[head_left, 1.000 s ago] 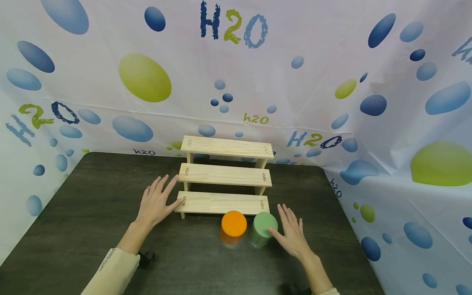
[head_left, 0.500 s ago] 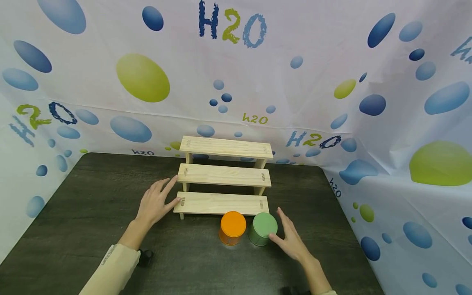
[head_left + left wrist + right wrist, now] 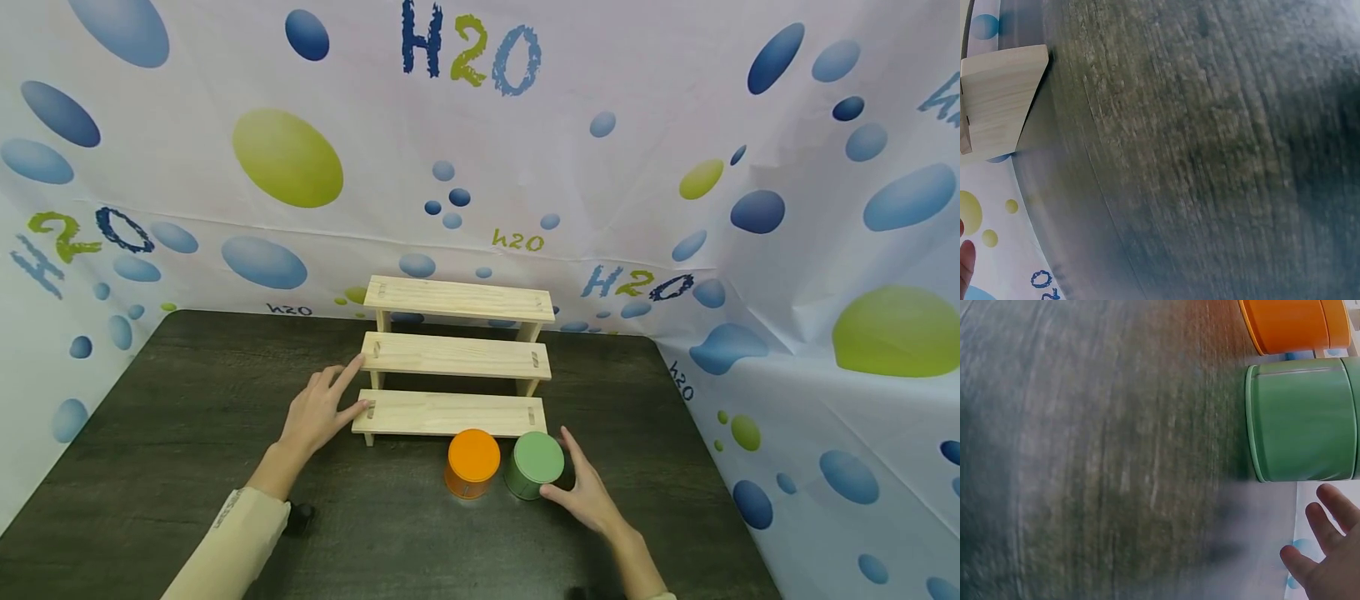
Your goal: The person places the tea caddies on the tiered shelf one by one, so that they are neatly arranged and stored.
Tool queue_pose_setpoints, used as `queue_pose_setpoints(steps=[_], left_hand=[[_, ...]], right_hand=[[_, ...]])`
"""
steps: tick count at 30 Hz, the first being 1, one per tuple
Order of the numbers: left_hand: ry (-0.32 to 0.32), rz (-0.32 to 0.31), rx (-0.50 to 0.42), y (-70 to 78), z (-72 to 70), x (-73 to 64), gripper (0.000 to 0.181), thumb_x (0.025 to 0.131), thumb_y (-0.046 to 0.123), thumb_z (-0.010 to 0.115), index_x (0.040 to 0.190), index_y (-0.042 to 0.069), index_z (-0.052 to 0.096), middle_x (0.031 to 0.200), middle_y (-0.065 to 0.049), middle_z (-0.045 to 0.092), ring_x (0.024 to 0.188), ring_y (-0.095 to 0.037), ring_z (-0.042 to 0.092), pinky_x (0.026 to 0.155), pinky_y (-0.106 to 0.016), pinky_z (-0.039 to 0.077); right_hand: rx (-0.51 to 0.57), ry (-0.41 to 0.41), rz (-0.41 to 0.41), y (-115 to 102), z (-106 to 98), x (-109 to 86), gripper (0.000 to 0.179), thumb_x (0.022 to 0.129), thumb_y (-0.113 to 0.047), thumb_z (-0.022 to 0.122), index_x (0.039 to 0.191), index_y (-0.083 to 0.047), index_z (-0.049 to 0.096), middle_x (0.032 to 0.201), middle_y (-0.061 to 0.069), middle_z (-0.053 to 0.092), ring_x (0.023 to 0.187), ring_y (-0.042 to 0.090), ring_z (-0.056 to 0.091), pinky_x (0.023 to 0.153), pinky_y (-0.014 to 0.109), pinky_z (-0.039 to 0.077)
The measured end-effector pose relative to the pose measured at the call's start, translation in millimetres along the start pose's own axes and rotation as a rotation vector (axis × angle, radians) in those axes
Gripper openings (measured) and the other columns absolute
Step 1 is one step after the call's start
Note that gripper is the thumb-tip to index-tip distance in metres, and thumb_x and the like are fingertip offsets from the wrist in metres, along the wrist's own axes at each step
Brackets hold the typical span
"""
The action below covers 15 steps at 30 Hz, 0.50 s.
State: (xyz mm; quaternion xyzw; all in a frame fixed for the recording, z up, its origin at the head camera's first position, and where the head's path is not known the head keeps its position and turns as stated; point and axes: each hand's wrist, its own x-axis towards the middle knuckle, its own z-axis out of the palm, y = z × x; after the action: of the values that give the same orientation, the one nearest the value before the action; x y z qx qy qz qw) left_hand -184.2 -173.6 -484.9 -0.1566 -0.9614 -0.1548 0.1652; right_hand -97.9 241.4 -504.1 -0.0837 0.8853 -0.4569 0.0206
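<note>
A three-step wooden shelf (image 3: 450, 414) stands on the dark table. My left hand (image 3: 311, 414) is at its left end, with the thumb at the lowest step and the index finger at the middle step's edge. In front of the lowest step sit an orange tin (image 3: 474, 463) and, to its right, a green tin (image 3: 536, 465), both upright with lids on. My right hand (image 3: 592, 497) is beside the green tin, thumb close to its near right side and fingers extended past its right. In the right wrist view, fingers (image 3: 1316, 525) show a small gap from the green tin (image 3: 1304, 422).
The dark wood-grain table (image 3: 420, 542) spreads around the shelf and tins. A white sheet (image 3: 570, 183) with blue and green spots hangs behind and at both sides. The shelf's upper steps (image 3: 459, 298) rise toward the back.
My right hand's fingers have drawn together, and the thumb has shifted down along the green tin's side. The left hand stays at the shelf's left end. Shelf and tins keep their places.
</note>
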Motion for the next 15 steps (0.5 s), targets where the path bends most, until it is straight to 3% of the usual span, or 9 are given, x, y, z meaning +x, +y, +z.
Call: queue_pose_setpoints(steps=[3,9,15], left_hand=[[-0.019,-0.011,-0.003,0.0,0.0,0.9,0.081,0.08,0.04,0.068,0.145,0.027,0.022,0.117,-0.019,0.049,0.095,-0.035,0.051,0.051,-0.038,0.044],[-0.049,-0.014,0.011,-0.2,-1.5,2.6,0.081,0.081,0.04,0.067,0.146,0.027,0.02,0.11,-0.018,0.049,0.083,-0.031,0.051,0.045,-0.031,0.038],[-0.022,0.018,0.015,-0.2,0.5,3.0,0.079,0.079,0.039,0.069,0.144,0.025,0.026,0.099,-0.015,0.048,0.067,-0.022,0.044,0.043,-0.027,0.033]], right_hand=[[0.017,-0.015,0.026,1.4,1.4,-0.5,0.099,0.072,-0.026,0.077,0.145,0.0,0.015,0.136,0.029,0.035,0.125,0.047,0.032,0.094,0.066,0.023],[0.022,-0.032,0.048,3.5,3.4,-0.6,0.1,0.072,-0.027,0.077,0.146,-0.002,0.014,0.138,0.028,0.033,0.126,0.046,0.031,0.095,0.066,0.023],[0.042,-0.047,0.075,1.6,3.9,0.0,0.1,0.073,-0.024,0.077,0.146,-0.004,0.013,0.146,0.025,0.021,0.131,0.045,0.023,0.097,0.065,0.021]])
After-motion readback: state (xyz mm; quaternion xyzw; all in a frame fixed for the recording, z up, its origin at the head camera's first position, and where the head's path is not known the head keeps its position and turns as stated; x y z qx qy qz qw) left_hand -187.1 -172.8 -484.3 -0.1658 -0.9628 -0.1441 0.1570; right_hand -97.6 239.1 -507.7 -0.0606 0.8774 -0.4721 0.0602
